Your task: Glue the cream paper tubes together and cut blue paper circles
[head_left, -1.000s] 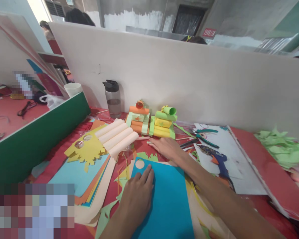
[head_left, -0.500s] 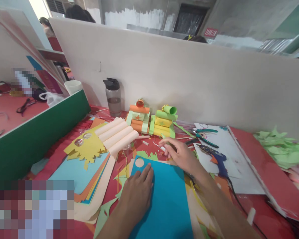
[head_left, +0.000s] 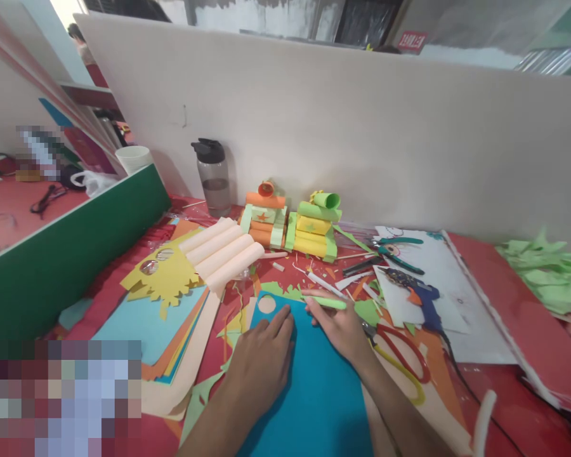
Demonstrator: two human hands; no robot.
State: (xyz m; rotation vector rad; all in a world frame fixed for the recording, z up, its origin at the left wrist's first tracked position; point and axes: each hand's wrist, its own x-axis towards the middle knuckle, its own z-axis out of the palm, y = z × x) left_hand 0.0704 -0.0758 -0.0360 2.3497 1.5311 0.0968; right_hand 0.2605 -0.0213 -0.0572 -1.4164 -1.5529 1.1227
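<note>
My left hand (head_left: 261, 352) lies flat with fingers stretched out on a sheet of blue paper (head_left: 323, 387), near its upper left. Close to those fingertips, a pale round hole (head_left: 267, 305) shows in the sheet's corner. Pinched in my right hand (head_left: 337, 327) is a light green pen (head_left: 330, 303), held over the paper's top edge; its tip points left and is hard to make out. Scissors (head_left: 404, 362) with red and yellow handles lie beside my right wrist, their blades partly hidden. Green paper scraps (head_left: 278, 290) stick out beyond the sheet.
Rolled peach paper (head_left: 223, 254) and a stack of coloured sheets (head_left: 143, 330) lie left. Two paper models (head_left: 265, 219) and a water bottle (head_left: 214, 181) stand by the white partition (head_left: 361, 139). Green-handled pliers (head_left: 400, 254) and a blue glue gun (head_left: 426, 304) rest right.
My right hand has come down and nearer to the blue paper, with the green pen in its fingers. The scissors now show beside my wrist. My left hand stays on the paper.
</note>
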